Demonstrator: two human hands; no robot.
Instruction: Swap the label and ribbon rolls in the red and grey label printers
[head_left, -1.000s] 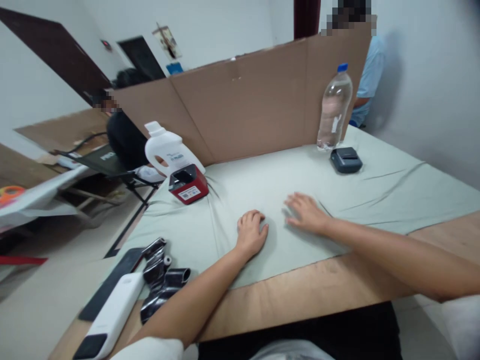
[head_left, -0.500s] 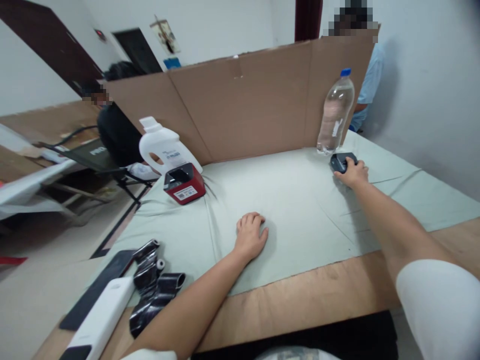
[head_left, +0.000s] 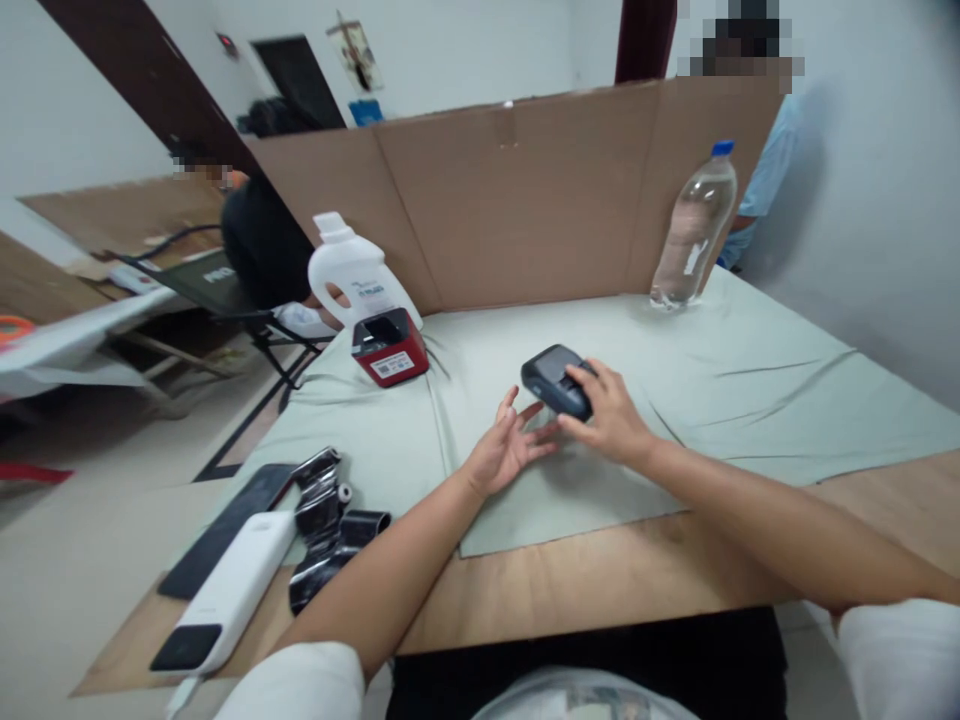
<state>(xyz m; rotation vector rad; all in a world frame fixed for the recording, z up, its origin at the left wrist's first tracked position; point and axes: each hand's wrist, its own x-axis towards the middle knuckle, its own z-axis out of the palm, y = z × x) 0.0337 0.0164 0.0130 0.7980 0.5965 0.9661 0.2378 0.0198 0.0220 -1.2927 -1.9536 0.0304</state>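
Observation:
A small dark boxy device [head_left: 556,380] with rounded corners and a greyish panel on top is held above the middle of the table. My right hand [head_left: 611,415] grips its right end, thumb below and fingers over the top. Just left of and below the device, my left hand [head_left: 504,450] is open with its palm turned up and fingers spread. Its fingertips come close to the device; whether they touch it, I cannot tell. What kind of device it is does not show clearly.
A tall water bottle [head_left: 694,235] stands at the back right by a cardboard partition [head_left: 517,210]. Back left are a white jug [head_left: 367,270] and a red-black box [head_left: 390,350]. A white power bank [head_left: 232,590], a dark slab [head_left: 225,530] and shiny black rolls [head_left: 322,510] lie front left.
My right hand has lifted the dark device from beside the bottle and brought it left, towards me. My left hand has come off the cloth and turned palm up.

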